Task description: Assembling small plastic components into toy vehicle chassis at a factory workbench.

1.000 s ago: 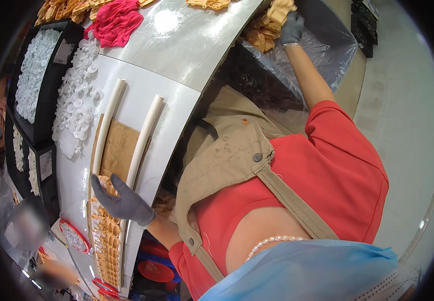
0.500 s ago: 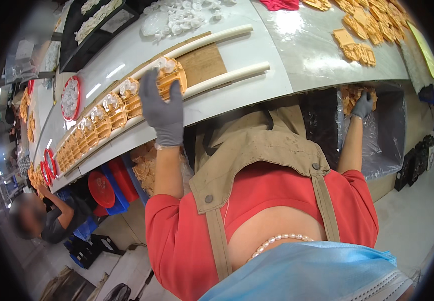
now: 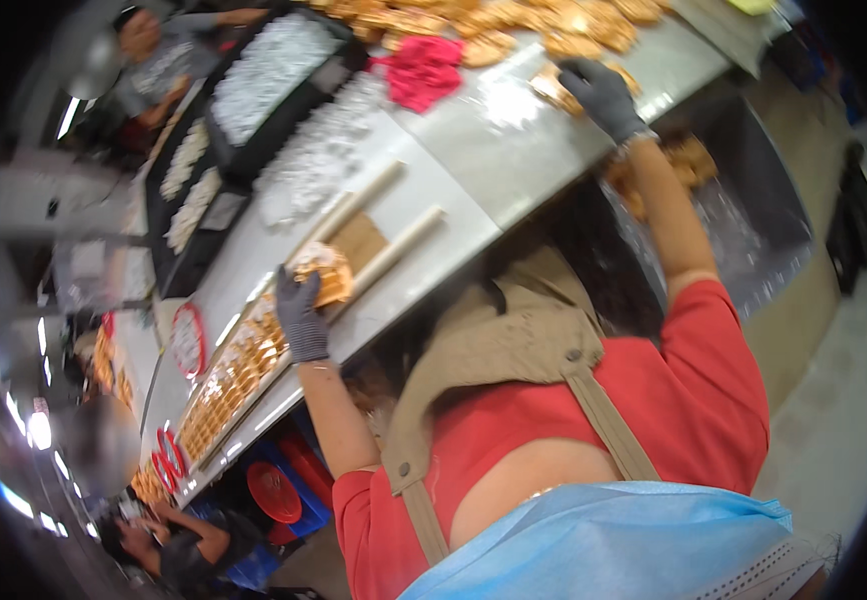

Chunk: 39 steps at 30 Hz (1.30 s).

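Observation:
My left hand, in a grey glove, is at the row of orange plastic parts on the table. Its fingers are apart, against the near side of the row's end part. Small clear pieces lie on the row, which runs between two white rails. Far off to the right, my gloved right hand curls its fingers over an orange plastic part on the metal tabletop. Blur and the hand itself hide how much of that part is gripped.
Behind the rails lie a heap of clear pieces and a pink cloth. Black trays stand farther left. A plastic-lined bin with orange parts is below the table's right end. Other people are at the left.
My right hand has come up from the bin to the orange parts on the tabletop. My left hand is still by the row's end. The view has turned and blurred.

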Tool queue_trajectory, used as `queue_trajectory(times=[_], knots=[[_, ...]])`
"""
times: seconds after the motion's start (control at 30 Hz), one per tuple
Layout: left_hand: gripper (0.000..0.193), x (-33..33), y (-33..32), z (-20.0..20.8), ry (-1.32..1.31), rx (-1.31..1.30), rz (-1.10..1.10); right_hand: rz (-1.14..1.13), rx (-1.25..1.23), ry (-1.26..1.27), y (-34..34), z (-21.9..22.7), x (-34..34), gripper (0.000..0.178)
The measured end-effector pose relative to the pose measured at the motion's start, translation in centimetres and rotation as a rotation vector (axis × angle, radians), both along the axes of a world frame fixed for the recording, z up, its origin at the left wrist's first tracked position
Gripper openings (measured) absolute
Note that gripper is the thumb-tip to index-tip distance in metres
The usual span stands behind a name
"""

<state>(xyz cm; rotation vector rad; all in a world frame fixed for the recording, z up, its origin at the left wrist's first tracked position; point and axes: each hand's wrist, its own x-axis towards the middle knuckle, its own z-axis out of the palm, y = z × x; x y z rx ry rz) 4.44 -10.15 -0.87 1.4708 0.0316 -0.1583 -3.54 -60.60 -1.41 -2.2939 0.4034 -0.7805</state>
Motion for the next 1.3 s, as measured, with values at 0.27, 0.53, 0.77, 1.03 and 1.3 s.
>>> queue_trajectory(times=[0.27, 0.53, 0.77, 1.03, 1.3], knots=[[0.038, -1.7, -1.4, -0.4, 0.509, -0.726, 0.163, 0.066, -0.292, 0.671, -2.3, 1.9, 4.3, 0.078], [0.034, -4.5, -4.6, 1.4, 0.343, -0.509, -0.154, 0.213, -0.295, 0.195, 1.5, 2.3, 5.8, 0.023], [0.043, -4.3, -6.9, 2.2, 0.432, -0.703, -0.243, 0.573, -0.507, -0.156, 9.0, 0.6, 1.2, 0.021], [0.048, -3.6, -8.7, 1.7, 0.405, -0.701, -0.362, 0.125, -0.24, 0.381, 8.9, -0.4, -0.2, 0.048], [0.048, -2.7, -9.5, 0.9, 0.389, -0.723, -0.364, 0.194, -0.291, 0.617, 11.9, 0.3, 3.0, 0.084]])
